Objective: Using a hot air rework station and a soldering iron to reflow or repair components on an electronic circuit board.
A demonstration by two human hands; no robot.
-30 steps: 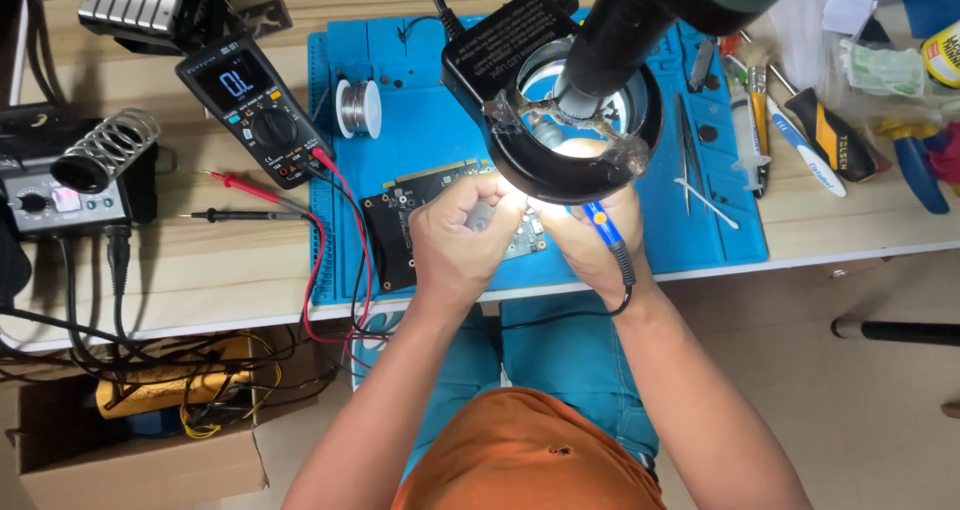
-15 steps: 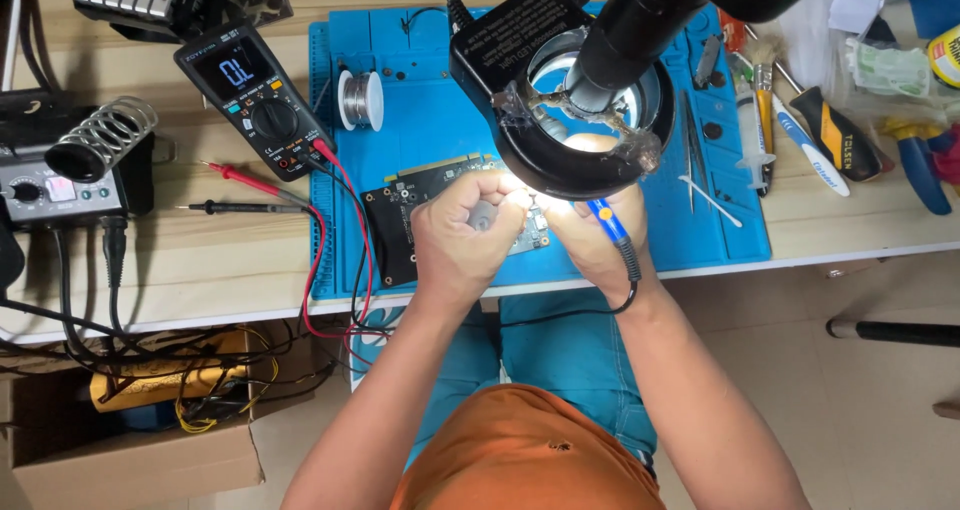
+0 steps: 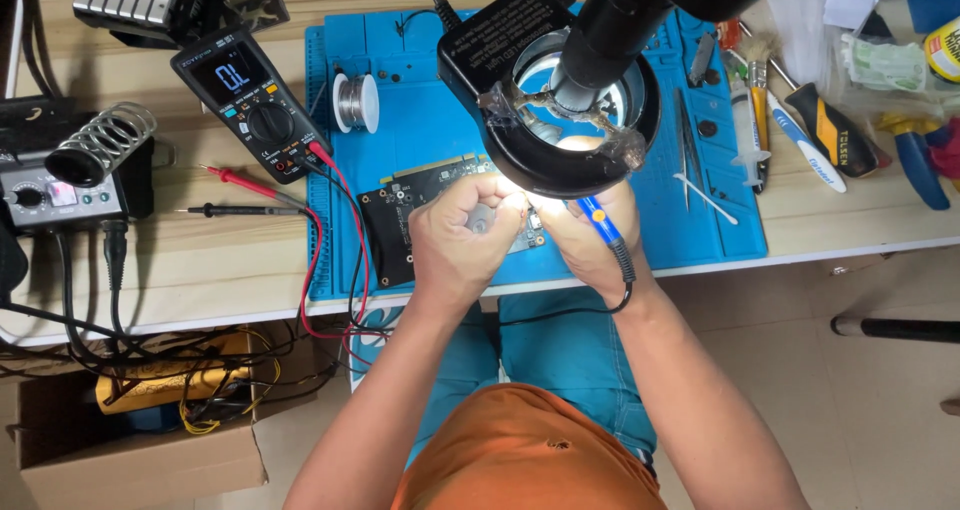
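1. Head view: right hand [image 3: 585, 235] clamped on blue-handled soldering iron [image 3: 600, 220]; left hand [image 3: 460, 235] curled shut, contents hidden.
2. Circuit board [image 3: 400, 220] lies on blue mat [image 3: 420, 120], near bench front edge.
3. Risk: hands crowd under the ring light [image 3: 560, 140]; a slip could bridge pads or burn fingers.
4. Iron cord [image 3: 560, 310] hangs off the front edge; a snag could jerk the tip.

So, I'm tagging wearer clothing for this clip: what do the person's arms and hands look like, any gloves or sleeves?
Both arms are bare from the upper arm down: no long sleeves, no gloves on the left hand or the right hand. No watch or wristband shows; rings cannot be made out. A black cable loops by the right wrist. The person wears an orange top and blue trousers.
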